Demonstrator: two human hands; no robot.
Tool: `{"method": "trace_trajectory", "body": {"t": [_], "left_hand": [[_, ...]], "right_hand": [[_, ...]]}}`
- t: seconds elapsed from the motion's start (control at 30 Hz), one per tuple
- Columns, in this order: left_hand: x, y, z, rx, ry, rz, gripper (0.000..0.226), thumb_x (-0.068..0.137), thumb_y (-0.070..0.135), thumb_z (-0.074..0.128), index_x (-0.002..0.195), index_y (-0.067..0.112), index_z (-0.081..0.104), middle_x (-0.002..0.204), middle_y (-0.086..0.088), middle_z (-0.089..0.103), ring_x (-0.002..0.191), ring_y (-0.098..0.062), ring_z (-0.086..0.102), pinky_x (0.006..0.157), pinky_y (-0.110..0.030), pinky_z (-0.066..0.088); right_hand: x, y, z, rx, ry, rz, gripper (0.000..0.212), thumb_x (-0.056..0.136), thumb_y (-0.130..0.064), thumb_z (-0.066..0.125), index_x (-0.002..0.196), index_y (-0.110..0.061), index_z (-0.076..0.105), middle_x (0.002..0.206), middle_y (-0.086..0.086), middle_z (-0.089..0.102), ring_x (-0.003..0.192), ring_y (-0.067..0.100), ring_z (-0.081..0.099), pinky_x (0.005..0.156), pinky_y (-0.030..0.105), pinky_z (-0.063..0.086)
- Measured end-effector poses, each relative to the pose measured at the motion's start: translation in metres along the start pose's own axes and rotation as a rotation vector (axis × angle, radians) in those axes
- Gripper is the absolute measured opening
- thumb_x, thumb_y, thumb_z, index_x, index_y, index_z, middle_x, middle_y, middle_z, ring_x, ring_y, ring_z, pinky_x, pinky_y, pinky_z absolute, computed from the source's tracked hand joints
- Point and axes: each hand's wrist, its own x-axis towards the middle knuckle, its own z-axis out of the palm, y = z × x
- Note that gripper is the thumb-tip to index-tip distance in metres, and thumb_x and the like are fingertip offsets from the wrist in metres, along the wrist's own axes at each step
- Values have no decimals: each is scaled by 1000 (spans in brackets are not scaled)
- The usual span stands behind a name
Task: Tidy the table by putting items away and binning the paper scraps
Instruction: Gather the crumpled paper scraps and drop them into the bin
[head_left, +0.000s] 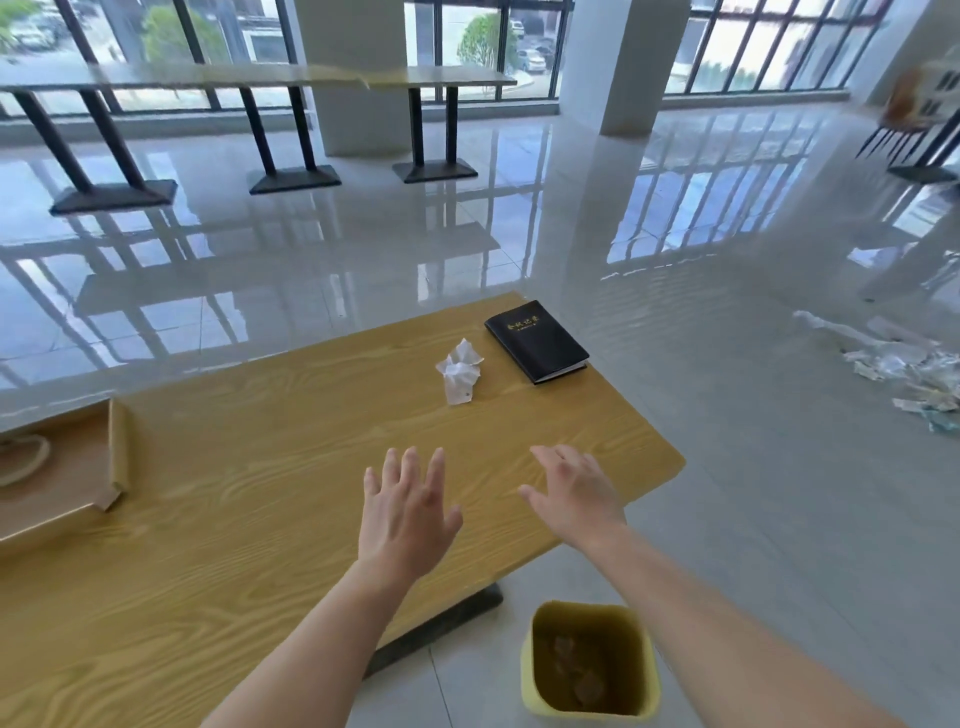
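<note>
A crumpled white paper scrap (460, 370) lies on the wooden table (218, 519) near its far right end. A closed black notebook (536, 340) with gold lettering lies just right of it by the corner. My left hand (408, 512) hovers open, palm down, over the table, well short of the paper. My right hand (576, 493) is also open with fingers spread, near the table's right edge. A yellow waste bin (540, 691) stands on the floor below the right edge, with some scraps inside.
An open cardboard box (117, 452) sits on the table at the far left. Plastic and paper litter (906, 376) lies on the glossy floor to the right. Other tables (291, 78) stand by the windows, and a pillar (608, 62) rises beyond.
</note>
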Motion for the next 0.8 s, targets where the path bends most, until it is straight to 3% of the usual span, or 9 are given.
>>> {"method": "trace_trajectory", "body": {"t": [0.23,0.8], "left_hand": [[28,-25,-13,26,35,16,76,92,55,45,152,21,13,156,-14,26,146,-35,17,117,-56,21],[128,4,9,9,39,-9,73,91,49,52,150,22,21,152,-13,34,144,-32,25,116,-53,26]], "right_hand": [[28,-22,-7,-29,-4,-16,55,93,-44,59,142,-24,43,134,3,53,117,24,49,92,37,46],[145,11,-9,7,-51,-67,52,93,-43,59,139,-23,46,136,3,52,121,24,48,92,39,48]]}}
